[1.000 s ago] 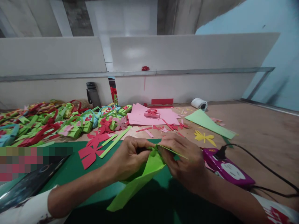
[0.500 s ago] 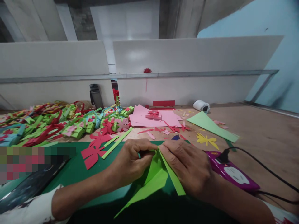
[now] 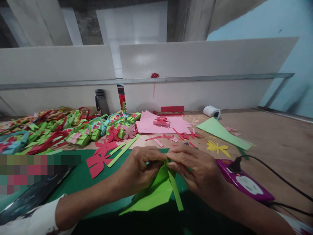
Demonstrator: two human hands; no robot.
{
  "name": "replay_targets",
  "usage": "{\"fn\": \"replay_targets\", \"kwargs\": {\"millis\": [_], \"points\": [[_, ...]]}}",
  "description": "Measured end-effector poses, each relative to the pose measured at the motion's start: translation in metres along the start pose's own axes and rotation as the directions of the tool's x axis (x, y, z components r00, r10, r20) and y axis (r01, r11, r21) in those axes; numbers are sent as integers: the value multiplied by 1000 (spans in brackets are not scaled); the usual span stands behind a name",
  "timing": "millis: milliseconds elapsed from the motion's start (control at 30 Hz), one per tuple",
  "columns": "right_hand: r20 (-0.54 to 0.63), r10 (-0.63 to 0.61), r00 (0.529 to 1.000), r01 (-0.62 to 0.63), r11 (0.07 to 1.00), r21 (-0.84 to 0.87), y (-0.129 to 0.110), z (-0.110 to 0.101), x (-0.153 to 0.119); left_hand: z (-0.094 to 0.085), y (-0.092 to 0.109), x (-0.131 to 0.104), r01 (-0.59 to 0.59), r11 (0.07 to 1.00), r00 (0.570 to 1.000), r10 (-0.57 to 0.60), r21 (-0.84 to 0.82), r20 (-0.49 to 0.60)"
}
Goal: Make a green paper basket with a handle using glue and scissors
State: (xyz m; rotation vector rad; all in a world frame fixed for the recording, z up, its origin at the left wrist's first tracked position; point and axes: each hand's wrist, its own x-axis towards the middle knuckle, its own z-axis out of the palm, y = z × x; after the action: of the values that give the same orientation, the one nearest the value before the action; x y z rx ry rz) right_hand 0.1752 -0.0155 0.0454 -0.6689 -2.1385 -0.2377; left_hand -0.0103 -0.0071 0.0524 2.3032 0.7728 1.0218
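Between my hands is a bright green folded paper, its lower part hanging over the dark green mat. My left hand pinches its upper edge between thumb and bent fingers. From the right, my right hand closes thumb and fingertips on the same top corner, touching the left fingertips. A narrow green flap slants down from that pinch. Left of my hands lie red paper petals and thin green strips.
Finished-looking paper bags heap up at the left, near a grey bottle. Pink sheets lie behind. A purple power strip with a black cord sits at the right, near a yellow paper butterfly. A phone rests at left.
My right hand has lifted and curled its fingers into a pinch at the top corner. The narrow flap has swung left and hangs steeper; the paper's lower tip has risen slightly.
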Motion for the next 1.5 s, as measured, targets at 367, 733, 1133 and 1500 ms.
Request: {"fn": "replay_targets", "kwargs": {"millis": [367, 733, 1133, 1500], "points": [[107, 358, 928, -374, 892, 254, -4, 2, 4, 3, 4, 0, 14, 999, 999, -12, 31, -49], [260, 432, 864, -499, 807, 316, -8, 0, 7, 4, 8, 3, 215, 963, 976, -215, -161, 21], [353, 440, 826, -551, 761, 342, -1, -6, 9, 0, 4, 6, 356, 893, 930, -366, -277, 17], [157, 564, 811, -579, 735, 354, -12, -3, 9, 3, 3, 5, 345, 904, 935, -354, -251, 10]]}}
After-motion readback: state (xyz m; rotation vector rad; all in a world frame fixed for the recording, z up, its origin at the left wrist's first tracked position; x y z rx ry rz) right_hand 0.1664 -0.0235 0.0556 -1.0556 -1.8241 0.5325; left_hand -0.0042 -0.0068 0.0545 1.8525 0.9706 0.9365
